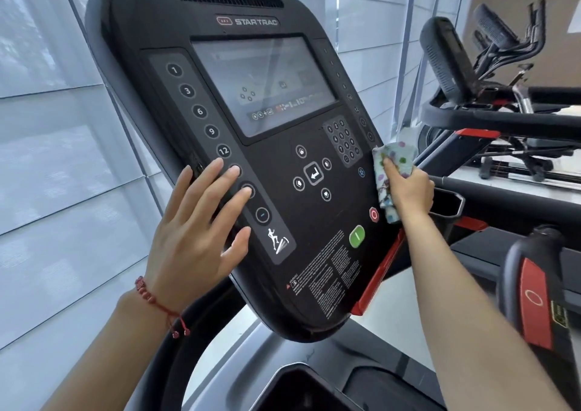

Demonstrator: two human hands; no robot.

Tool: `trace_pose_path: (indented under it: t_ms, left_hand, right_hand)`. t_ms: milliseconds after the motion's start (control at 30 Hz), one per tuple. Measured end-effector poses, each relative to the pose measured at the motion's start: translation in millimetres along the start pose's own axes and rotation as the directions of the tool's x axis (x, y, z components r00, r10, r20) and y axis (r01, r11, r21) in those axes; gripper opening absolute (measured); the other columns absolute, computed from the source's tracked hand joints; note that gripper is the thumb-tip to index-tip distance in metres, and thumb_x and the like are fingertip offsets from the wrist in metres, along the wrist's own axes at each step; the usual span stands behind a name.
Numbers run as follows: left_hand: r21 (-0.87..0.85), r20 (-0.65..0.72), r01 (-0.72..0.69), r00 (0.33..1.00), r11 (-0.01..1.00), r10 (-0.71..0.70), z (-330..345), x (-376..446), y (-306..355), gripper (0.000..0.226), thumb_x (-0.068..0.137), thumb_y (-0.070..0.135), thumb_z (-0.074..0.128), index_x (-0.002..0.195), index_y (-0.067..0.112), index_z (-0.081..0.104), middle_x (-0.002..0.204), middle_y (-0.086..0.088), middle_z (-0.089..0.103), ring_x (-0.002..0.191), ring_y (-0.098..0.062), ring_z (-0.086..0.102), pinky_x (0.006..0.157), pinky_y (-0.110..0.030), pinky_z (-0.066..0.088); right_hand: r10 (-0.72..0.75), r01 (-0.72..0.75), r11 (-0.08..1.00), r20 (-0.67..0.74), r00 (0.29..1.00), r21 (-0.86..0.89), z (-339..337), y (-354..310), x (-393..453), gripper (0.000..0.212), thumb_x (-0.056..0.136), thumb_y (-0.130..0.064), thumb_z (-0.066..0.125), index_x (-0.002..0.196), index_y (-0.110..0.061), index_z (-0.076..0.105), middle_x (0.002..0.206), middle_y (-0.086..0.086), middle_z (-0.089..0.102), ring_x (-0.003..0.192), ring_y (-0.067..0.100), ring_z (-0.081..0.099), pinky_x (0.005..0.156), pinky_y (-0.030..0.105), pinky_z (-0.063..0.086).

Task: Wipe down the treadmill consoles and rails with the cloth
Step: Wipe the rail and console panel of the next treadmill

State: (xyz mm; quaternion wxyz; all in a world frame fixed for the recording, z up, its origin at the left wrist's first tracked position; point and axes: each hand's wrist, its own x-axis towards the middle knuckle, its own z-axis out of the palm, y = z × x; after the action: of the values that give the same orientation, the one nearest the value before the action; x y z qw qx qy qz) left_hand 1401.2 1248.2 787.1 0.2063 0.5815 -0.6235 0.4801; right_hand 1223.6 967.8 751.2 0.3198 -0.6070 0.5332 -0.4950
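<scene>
Single view, head-worn, wide-angle. Looks forward and slightly down, from close in front of the black treadmill console with grey touchscreen [251, 159], which fills the centre and tilts to the left in frame. Both forearms enter from the bottom edge, so the camera sits just behind and above them. Pale window blinds [56, 127] lie close at left. A second black treadmill console [446, 61] stands farther off at upper right. Edges bow from lens distortion.

Bare forearms; red beaded bracelet [151, 297] (left wrist, tasselled).
</scene>
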Motion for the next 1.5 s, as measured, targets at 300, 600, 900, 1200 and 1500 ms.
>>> trace_pose_path:
  t_ms: [300,600,900,1200,1500]
  left_hand:
    - [0.009,0.031,0.004,1.0,1.0,-0.005,-2.0,1.1,0.4,0.037,0.095,0.022,0.044,0.112,-0.004,0.064,0.127,-0.022,0.054,0.127,-0.034,0.04,0.111,-0.051,0.023]
    - [0.069,0.095,0.002,0.995,0.998,-0.008,-8.9,22.1,-3.6,0.037,0.093,0.026,0.05,0.11,-0.002,0.065,0.124,-0.021,0.057,0.126,-0.032,0.043,0.11,-0.053,0.025]
    - [0.134,0.167,-0.033,0.986,0.99,0.01,-10.0,30.6,-9.3,0.04,0.093,0.031,0.048,0.11,0.0,0.066,0.125,-0.018,0.058,0.124,-0.03,0.045,0.112,-0.05,0.023]
    - [0.114,0.187,-0.006,0.982,0.993,-0.016,-9.7,29.0,-8.9,0.044,0.095,0.033,0.043,0.111,-0.001,0.066,0.127,-0.019,0.056,0.126,-0.03,0.043,0.113,-0.049,0.019]
    - [0.072,0.183,0.013,0.983,0.997,-0.026,-9.6,28.0,-9.5,0.043,0.094,0.033,0.044,0.11,0.001,0.067,0.126,-0.017,0.057,0.126,-0.029,0.043,0.113,-0.048,0.02]
  right_hand:
    - [-0.134,0.124,0.986,0.089,0.987,0.107,6.2,-10.1,-68.0,0.036,0.079,-0.051,0.065,0.056,-0.026,0.056,0.06,-0.011,0.06,0.067,0.016,0.06,0.065,0.027,0.044]
    - [-0.186,0.182,0.981,0.073,0.98,0.06,24.0,-44.7,19.6,0.044,0.083,-0.056,0.058,0.074,-0.013,0.064,0.076,0.006,0.063,0.077,0.026,0.058,0.064,0.028,0.038]
    - [-0.239,0.231,0.97,0.136,0.961,0.075,28.0,-66.0,11.8,0.039,0.082,-0.056,0.058,0.067,-0.019,0.058,0.067,-0.003,0.059,0.074,0.022,0.057,0.064,0.026,0.037]
    - [-0.398,0.375,0.915,0.177,0.9,0.151,33.1,-76.3,-23.0,0.043,0.079,-0.056,0.062,0.056,-0.019,0.056,0.053,-0.009,0.057,0.053,0.009,0.054,0.052,0.025,0.037]
    - [-0.096,0.096,0.993,-0.012,0.995,0.069,29.2,-29.5,56.2,0.047,0.085,-0.052,0.058,0.083,-0.007,0.068,0.075,0.008,0.057,0.076,0.026,0.052,0.066,0.029,0.034]
